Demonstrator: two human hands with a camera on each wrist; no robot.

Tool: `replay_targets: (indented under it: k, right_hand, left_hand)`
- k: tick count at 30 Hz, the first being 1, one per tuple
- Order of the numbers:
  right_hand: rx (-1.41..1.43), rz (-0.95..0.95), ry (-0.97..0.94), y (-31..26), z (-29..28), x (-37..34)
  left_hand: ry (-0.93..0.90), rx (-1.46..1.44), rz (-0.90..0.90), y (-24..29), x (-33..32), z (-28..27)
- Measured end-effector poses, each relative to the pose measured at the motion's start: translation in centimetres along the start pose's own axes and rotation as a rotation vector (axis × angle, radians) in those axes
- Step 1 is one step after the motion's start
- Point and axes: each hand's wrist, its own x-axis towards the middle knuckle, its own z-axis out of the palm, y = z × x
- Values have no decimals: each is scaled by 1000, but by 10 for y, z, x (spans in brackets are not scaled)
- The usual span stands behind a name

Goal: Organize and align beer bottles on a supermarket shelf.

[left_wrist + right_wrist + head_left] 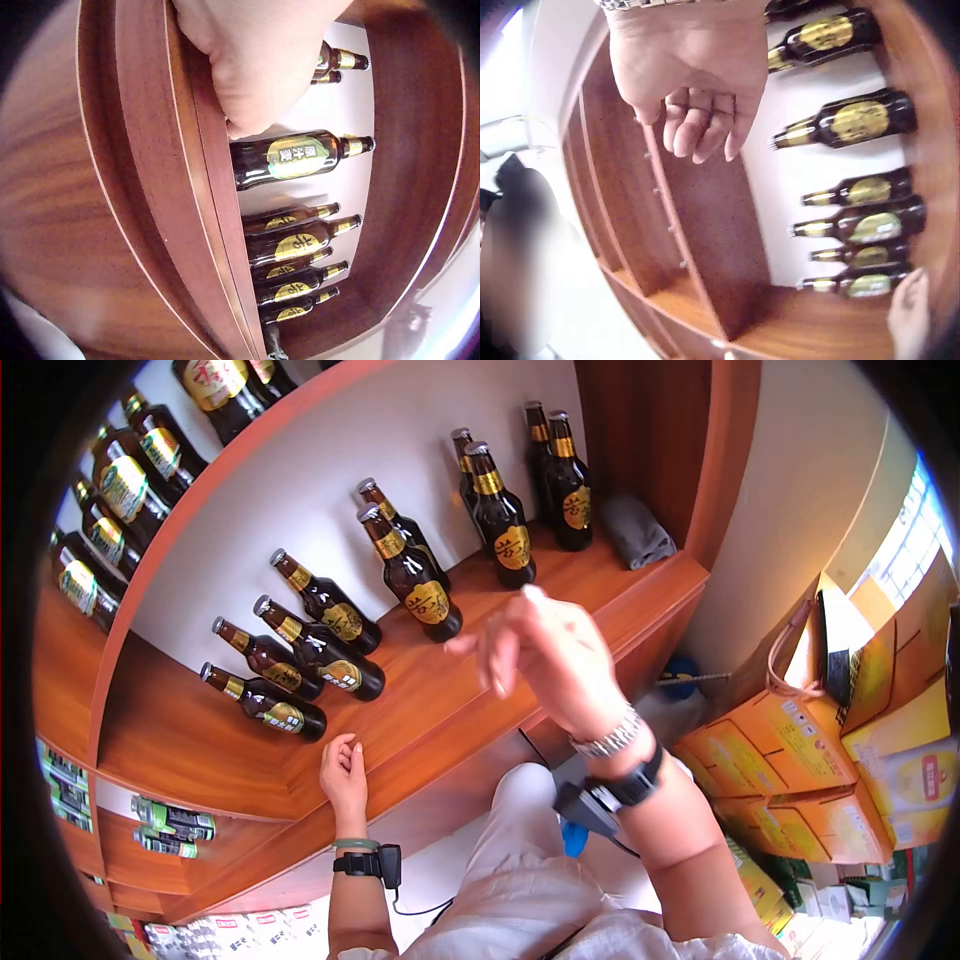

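On wooden shelf (425,682), bottles (418,588), left hand (345,778), right hand (560,660) above, both empty, loosely curled, cartons (782,752) nearby

We list, by the head view, left to right:

Shelf (235,755): ten bottles, stood in five pairs, one bottle before, one behind.
– First pair (283,692), leftmost.
– Second pair (340,645), close beside the first.
– Third pair (418,575), mid-shelf, set apart from the second.
– Fourth pair (500,525), right of the third.
– Fifth pair (568,490), rightmost.
– Cloth (638,532), on the shelf, right of the fifth pair, near the end wall (655,440).

Upper shelf (165,532): we count further bottles (125,485) in a row.
Compartment (115,850), lower left: cans (172,820).
Right of the shelf, beyond the end wall: boxes (780,750), stacked.
Lower left, before the shelf: packs (240,935).
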Motion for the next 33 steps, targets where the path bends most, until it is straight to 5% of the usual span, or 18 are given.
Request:
replay_targets:
  k: [4,8,11,16,22,26,31,33]
  right_hand:
    - [198,-295,-456,-86,39,-18]
    - [271,-288,-910,-137,49,-4]
    - [327,-504,-714,-123,68,-26]
    - [468,-401,-551,-119,72,-38]
    - [371,-504,-674,-114,55,-23]
    - [447,-450,-492,-109,64,-31]
    - [465,-378,-759,-113,48,-9]
    - [480,-426,-702,-111,53,-17]
  left_hand:
    - [12,102,51,6,-1,3]
    - [35,129,48,20,-1,-2]
    - [38,154,70,19,0,-1]
    - [35,175,97,23,0,-1]
    - [31,174,89,28,0,0]
    - [36,186,84,27,1,1]
    - [32,213,88,28,2,-1]
    - [27,216,88,29,2,0]
